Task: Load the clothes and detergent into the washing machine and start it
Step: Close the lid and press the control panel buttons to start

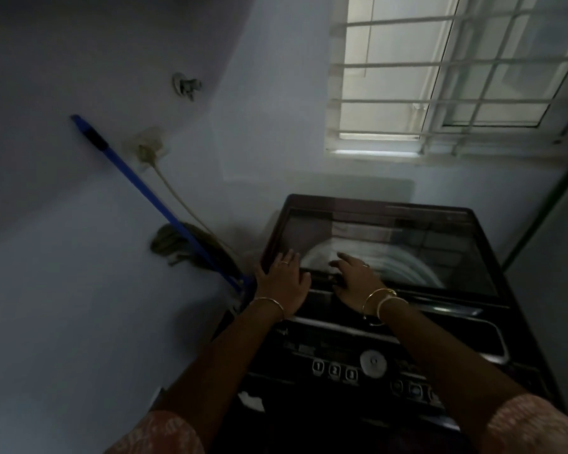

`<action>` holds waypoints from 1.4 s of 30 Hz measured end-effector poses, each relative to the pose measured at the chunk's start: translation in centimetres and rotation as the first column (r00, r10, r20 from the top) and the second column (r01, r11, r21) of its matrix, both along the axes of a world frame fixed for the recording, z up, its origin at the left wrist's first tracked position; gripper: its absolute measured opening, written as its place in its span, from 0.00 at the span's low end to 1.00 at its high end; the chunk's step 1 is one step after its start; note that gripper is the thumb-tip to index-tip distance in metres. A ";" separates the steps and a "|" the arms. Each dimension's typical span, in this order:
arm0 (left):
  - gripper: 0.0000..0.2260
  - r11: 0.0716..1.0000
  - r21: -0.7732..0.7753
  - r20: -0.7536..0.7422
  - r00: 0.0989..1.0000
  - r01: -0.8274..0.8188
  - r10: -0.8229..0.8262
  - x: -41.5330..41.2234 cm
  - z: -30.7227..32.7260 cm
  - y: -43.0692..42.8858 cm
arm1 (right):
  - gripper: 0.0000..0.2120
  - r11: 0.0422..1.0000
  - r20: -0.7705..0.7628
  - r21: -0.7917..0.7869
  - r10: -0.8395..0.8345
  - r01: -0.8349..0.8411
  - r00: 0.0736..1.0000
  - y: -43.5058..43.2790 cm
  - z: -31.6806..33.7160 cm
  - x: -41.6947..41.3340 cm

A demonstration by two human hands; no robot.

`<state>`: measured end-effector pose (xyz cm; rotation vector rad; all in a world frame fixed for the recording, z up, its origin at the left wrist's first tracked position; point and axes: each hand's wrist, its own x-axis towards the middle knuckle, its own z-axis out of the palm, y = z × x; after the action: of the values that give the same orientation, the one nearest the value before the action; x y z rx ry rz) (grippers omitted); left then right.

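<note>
On the dim washing machine lid, left hand flat, right hand's fingertips hidden.

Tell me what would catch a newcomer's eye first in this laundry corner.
Probably the dark top-loading washing machine at centre, with the left hand and right hand laid on the near edge of its closed glass lid. Next, the bright barred window at upper right, and the blue-handled mop leaning against the left wall.

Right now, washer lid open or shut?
Shut. The glass lid lies flat on the washing machine, drum visible through it; both hands, left hand and right hand, rest at its front edge.
</note>
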<state>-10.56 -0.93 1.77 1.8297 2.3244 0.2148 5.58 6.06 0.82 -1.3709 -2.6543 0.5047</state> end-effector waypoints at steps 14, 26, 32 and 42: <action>0.23 0.963 0.135 -0.033 0.972 0.235 -0.232 3.9 -5.6 -12.7 | 0.45 0.988 0.134 0.037 -0.151 0.147 0.979 -8.6 -2.4 10.4; 0.29 0.959 0.064 -0.072 0.960 0.274 -0.270 4.9 -6.6 -17.4 | 0.53 0.989 0.163 0.007 -0.144 0.145 0.976 -13.9 -3.0 11.2; 0.29 0.959 0.024 -0.125 0.953 0.282 -0.276 5.1 -6.4 -17.3 | 0.57 0.978 0.244 -0.004 -0.203 0.211 0.948 -13.7 -1.8 10.2; 0.28 0.967 0.031 -0.138 0.959 0.253 -0.247 5.8 -6.2 -16.7 | 0.58 0.943 0.277 -0.042 -0.307 0.330 0.911 -14.2 -0.8 8.9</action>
<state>-4.73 -17.60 -4.40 2.2014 2.1565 0.1177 14.45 -8.13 -0.01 -1.9828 -2.5435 0.4269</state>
